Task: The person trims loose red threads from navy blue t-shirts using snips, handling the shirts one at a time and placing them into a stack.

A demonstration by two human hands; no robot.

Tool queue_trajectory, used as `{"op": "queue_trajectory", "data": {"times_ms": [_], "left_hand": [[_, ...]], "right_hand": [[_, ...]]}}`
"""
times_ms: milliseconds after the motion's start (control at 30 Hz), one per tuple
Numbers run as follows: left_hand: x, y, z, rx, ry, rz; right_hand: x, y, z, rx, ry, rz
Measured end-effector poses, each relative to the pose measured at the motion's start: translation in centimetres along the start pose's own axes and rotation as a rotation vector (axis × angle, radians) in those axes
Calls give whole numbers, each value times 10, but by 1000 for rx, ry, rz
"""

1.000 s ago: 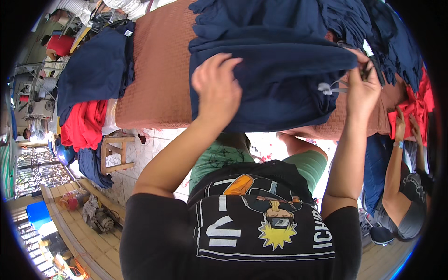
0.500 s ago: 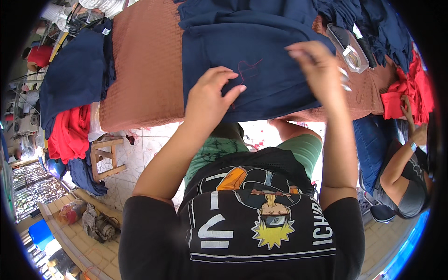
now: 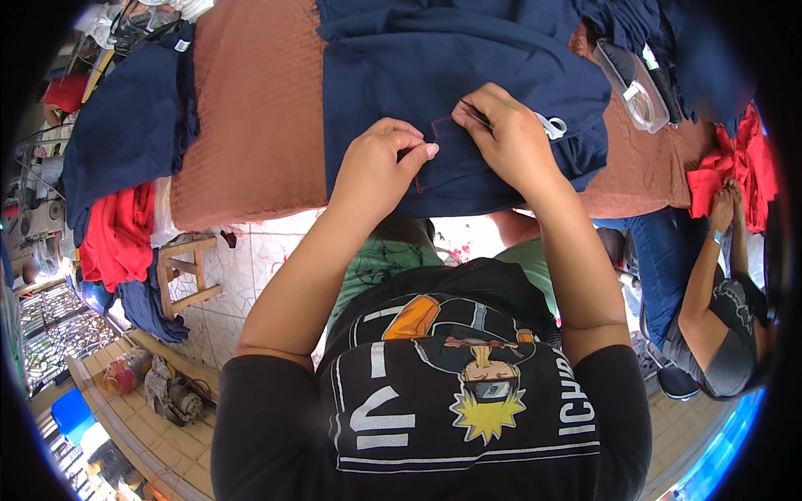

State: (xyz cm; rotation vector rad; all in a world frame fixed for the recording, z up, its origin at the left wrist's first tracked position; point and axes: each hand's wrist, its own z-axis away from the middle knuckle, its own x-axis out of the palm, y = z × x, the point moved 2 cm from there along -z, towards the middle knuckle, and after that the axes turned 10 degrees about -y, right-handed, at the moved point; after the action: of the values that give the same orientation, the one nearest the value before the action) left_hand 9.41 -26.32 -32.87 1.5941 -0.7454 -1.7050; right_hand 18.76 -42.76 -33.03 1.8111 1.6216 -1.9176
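Note:
A navy blue garment (image 3: pixel 376 75) lies spread over the near edge of the brown-covered table. My left hand (image 3: pixel 380 163) rests low over it, thumb and forefinger pinched at the end of a thin red thread (image 3: pixel 436 125). That thread runs toward the fingertips of my right hand (image 3: pixel 510 138), and a loose bit hangs below the left fingers. Closed in the right hand are small scissors (image 3: pixel 553 127); their white ring handles stick out behind the hand and a dark blade shows near the fingertips. Whether the blade touches the thread, I cannot tell.
Brown quilted cloth (image 3: pixel 251 108) covers the table. A clear plastic box (image 3: pixel 639 96) lies to the right, beside more navy fabric. Another person's hands (image 3: pixel 727 204) hold red cloth (image 3: pixel 743 171) at far right. Navy and red garments (image 3: pixel 117 238) hang at left above a wooden stool (image 3: pixel 188 275).
My right hand has come down and left, from the garment's right side to near my left hand. The left hand stays nearly in place. The other person's hands have shifted at the red cloth.

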Motion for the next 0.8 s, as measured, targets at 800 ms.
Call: {"op": "queue_trajectory", "data": {"times_ms": [800], "left_hand": [[-18, -22, -13, -161, -205, 497]], "right_hand": [[-3, -21, 23, -111, -40, -40]]}}
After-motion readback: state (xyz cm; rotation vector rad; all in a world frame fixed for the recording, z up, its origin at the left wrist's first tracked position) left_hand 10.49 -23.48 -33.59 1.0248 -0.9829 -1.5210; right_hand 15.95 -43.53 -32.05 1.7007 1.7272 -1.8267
